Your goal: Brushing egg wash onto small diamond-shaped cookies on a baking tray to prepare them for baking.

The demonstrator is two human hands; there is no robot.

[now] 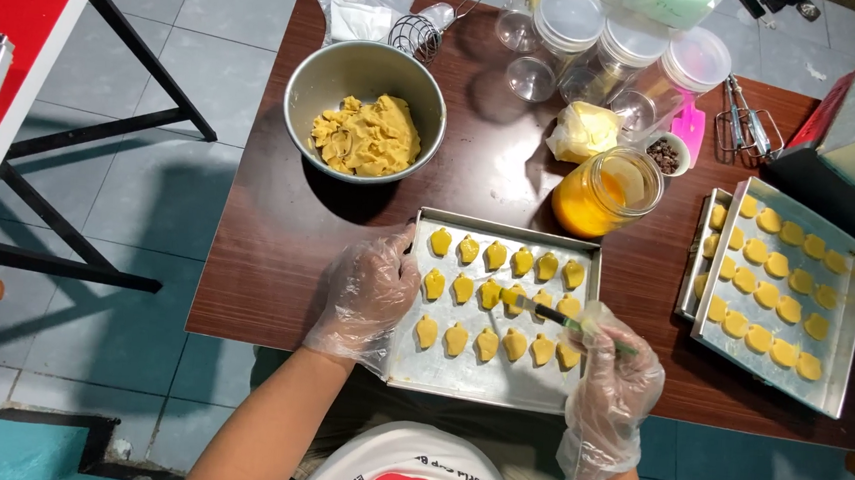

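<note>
Right hand [610, 383] pinching brush [555, 316], glazing cookies [499, 302]; left hand [369, 291], fingers loosely curled, steadying tray [478, 379]. Best light, even strokes, no pooling.

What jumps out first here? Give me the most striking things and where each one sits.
The baking tray at the table's near edge draws the eye, with three rows of glossy yellow cookies. The gloved left hand steadies its left rim, while the gloved right hand holds a small brush over the middle row. Behind, a metal bowl holds dough, and a jar of yellow liquid stands right of it.
</note>
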